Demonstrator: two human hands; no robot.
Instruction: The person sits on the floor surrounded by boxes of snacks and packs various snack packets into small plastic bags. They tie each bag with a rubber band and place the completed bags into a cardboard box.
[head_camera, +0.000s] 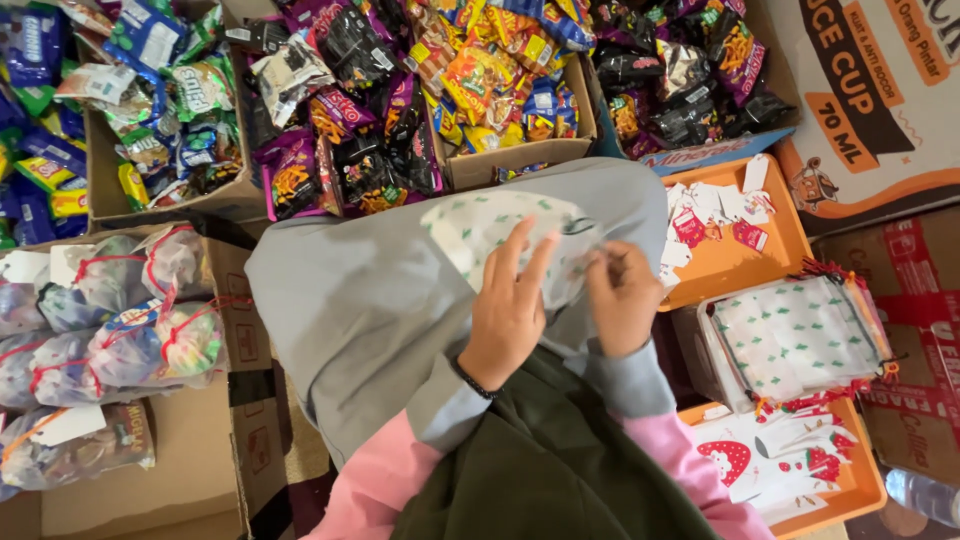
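Head view: both hands on white drawstring pouch with green tree print (500, 225), resting on grey lap. Left hand (508, 310) fingers spread flat; right hand (622, 295) fingers pinch pouch mouth. Filled tied pouches (120, 320) piled left; empty pouch stack (795, 335) remains right.

Boxes of snack packets (400, 110) stand ahead of the lap. Filled pouches (120, 320) lie left in a carton (200, 450). Trays (740, 265) of tags (715, 215) and a stack of pouches (795, 335) sit right.

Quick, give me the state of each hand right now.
Left hand: open, fingers spread flat on the white drawstring pouch.
Right hand: closed, pinching the pouch's edge.
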